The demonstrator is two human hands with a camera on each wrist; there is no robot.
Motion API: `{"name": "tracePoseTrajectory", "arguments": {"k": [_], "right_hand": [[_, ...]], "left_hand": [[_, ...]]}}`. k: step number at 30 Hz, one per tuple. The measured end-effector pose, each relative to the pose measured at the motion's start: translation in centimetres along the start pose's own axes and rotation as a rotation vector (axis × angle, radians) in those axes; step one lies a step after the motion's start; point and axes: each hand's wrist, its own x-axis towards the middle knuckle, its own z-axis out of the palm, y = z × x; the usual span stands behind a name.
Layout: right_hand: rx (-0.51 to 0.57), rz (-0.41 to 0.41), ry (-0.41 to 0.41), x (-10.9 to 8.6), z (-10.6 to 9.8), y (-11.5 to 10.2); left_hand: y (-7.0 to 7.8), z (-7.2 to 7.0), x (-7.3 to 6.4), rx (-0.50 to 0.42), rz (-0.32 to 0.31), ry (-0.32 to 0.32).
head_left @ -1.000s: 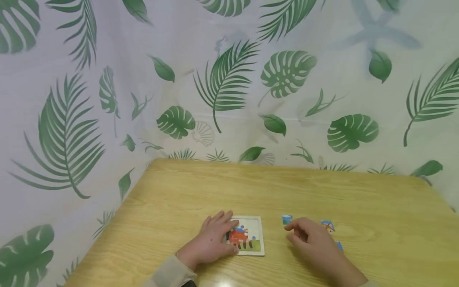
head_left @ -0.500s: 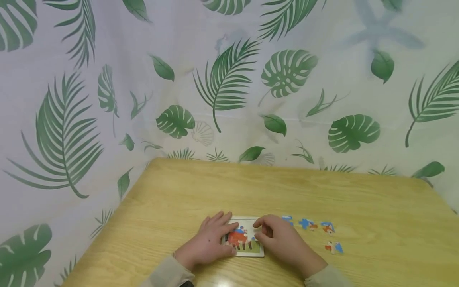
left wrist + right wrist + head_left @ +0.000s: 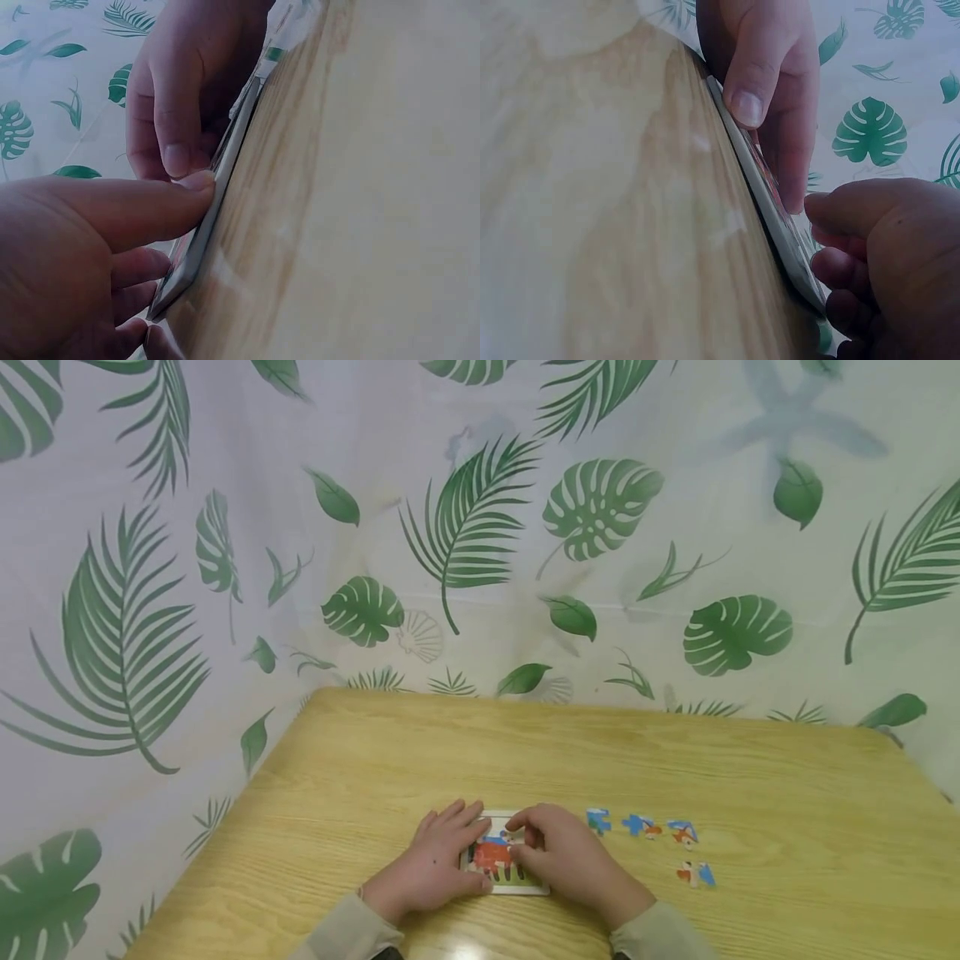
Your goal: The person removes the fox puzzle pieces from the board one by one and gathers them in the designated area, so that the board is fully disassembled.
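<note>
A small puzzle board [image 3: 519, 889] with a pale frame lies near the table's front, its red animal picture partly filled with pieces. My left hand [image 3: 431, 864] rests on its left side, fingers spread and mostly straight; in the left wrist view its thumb [image 3: 161, 214] touches the frame's edge. Over the right half of the board, my right hand [image 3: 562, 856] has its fingers bent, thumb and index finger at a puzzle piece [image 3: 516, 836] that is mostly hidden. In the right wrist view the right thumb [image 3: 855, 206] hovers close to the board.
Right of the board lie several loose puzzle pieces: a blue one [image 3: 597, 820], a blue and orange pair [image 3: 637, 825], another piece [image 3: 682, 833], and a nearer one [image 3: 696, 874]. A leaf-printed curtain [image 3: 480, 527] hangs behind the wooden table [image 3: 450, 752].
My right hand has moved left from beside the loose pieces onto the right half of the board, uncovering pieces it hid before. The left hand stays on the board.
</note>
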Motion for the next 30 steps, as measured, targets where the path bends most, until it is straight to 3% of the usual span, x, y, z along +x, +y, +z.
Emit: {"name": "tracePoseTrajectory", "arguments": {"k": [11,22,30], "right_hand": [[-0.095,-0.003,-0.033,1.0,0.8,-0.4],[-0.033,0.086,-0.151,2.0,0.1,-1.8],[0.002,0.101,-0.149,2.1,0.0,-1.5]], "left_hand": [[0.1,0.0,-0.1,-0.008,0.005,-0.018],[0.2,-0.1,-0.1,-0.003,0.004,-0.016],[0.2,0.0,-0.1,0.011,-0.005,-0.025]]}}
